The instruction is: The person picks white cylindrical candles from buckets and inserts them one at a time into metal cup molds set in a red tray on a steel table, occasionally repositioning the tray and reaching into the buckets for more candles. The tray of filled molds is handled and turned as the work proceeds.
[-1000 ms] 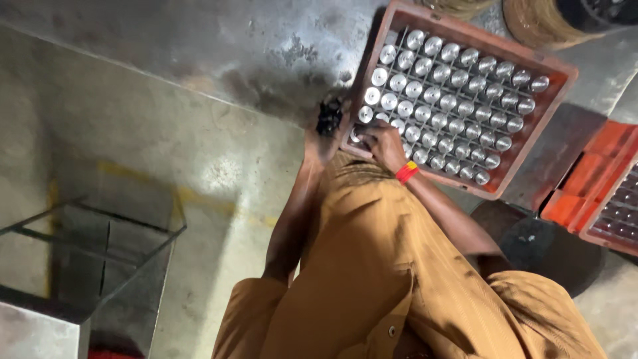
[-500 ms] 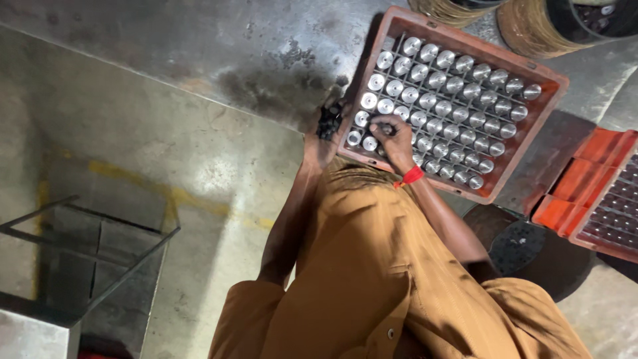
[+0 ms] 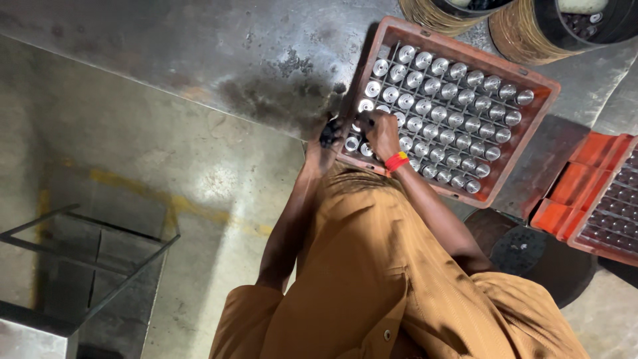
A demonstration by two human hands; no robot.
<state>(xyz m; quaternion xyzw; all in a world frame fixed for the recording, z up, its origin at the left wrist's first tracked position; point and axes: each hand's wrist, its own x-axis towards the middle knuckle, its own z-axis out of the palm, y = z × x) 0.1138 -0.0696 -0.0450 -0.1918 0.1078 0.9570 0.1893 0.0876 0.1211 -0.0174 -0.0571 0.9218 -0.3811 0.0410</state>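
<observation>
A red-brown plastic crate (image 3: pixel 525 143) holds a grid of several shiny metal cylinders (image 3: pixel 458 100) standing upright. My right hand (image 3: pixel 380 129), with a red wristband, is over the crate's near-left rows, and its fingers curl down onto one cylinder. Just outside the crate's left corner, my left hand (image 3: pixel 325 138) is closed on a few small black pieces (image 3: pixel 328 130). Brown-orange sleeves and clothing fill the lower middle of the view.
A second orange-red crate (image 3: pixel 585 199) with dark parts sits at the right edge. Two wire spools (image 3: pixel 458 13) stand beyond the crate. A black round disc (image 3: pixel 525 249) lies lower right. A metal frame (image 3: pixel 86 252) stands at lower left on the stained metal surface (image 3: pixel 199 80).
My right hand has shifted a little farther in over the crate's left rows. My left hand stays at the crate's corner with the black pieces. The view has drifted slightly.
</observation>
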